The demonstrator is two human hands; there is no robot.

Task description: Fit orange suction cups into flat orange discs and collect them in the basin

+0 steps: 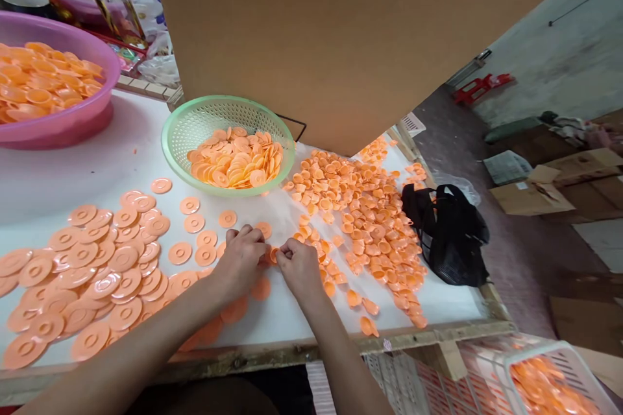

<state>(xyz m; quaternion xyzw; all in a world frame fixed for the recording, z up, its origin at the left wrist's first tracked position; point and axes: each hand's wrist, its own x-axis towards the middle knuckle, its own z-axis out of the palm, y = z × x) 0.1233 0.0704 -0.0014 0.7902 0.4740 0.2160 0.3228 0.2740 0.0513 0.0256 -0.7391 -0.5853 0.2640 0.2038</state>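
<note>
In the head view, near mid-front edge of the table (131,159): left hand (243,254), fingers curled narrow beside an orange piece (273,255), grip impossible to tell; right hand (298,266), thumb and forefinger pinched on it. Toward the left front corner, overlapping orange discs (123,259); toward the right edge, heaped orange cups (377,230) and a black bag (450,240); toward the back edge, a green colander (238,111) of discs.

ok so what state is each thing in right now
left hand, fingers curled, grip unclear
right hand, fingers curled, grip unclear
discs, loose, many overlapping on the table
cups, loose, heaped on the table
green basket, part full of discs
pink basin, heaped with orange pieces
bag, slumped
floor carton, flaps open
</note>
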